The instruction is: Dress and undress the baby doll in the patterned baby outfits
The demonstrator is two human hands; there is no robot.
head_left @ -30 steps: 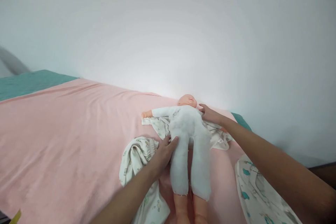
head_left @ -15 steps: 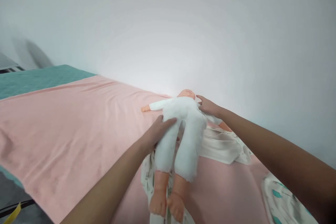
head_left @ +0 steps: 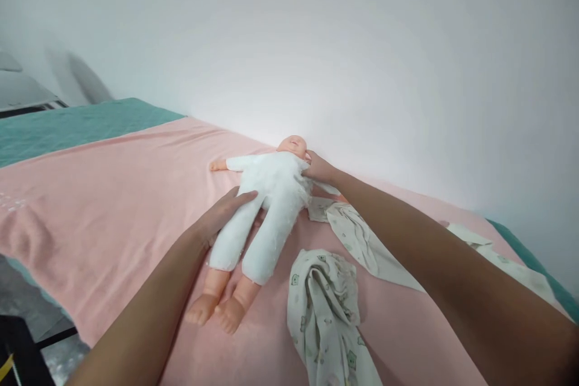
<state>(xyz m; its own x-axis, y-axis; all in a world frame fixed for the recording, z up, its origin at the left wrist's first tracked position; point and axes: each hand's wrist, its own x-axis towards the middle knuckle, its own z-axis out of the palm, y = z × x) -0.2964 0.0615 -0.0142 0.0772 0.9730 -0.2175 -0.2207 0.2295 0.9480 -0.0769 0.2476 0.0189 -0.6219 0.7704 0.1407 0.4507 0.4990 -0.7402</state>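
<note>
A baby doll (head_left: 271,187) with a white soft body lies face up on the pink blanket (head_left: 113,211), its head toward the wall and its feet toward me. My left hand (head_left: 228,211) grips it at the hip, thumb on top and fingers tucked out of sight underneath. At the shoulder and armpit on the other side, my right hand (head_left: 319,169) holds the doll, with some fingers hidden behind it. Patterned baby clothing (head_left: 323,307) lies crumpled beside the doll's legs. Another pale garment (head_left: 357,235) is partly covered by my right forearm.
Teal bedding (head_left: 90,123) shows beyond the blanket at the left. A white wall (head_left: 344,60) rises right behind the doll's head. More pale cloth (head_left: 502,259) lies at the far right, and a dark object (head_left: 22,350) stands off the bed's near left edge.
The doll has moved left, off the patterned clothing, with both hands still on it. That clothing now shows to the right of its legs, and my view has shifted.
</note>
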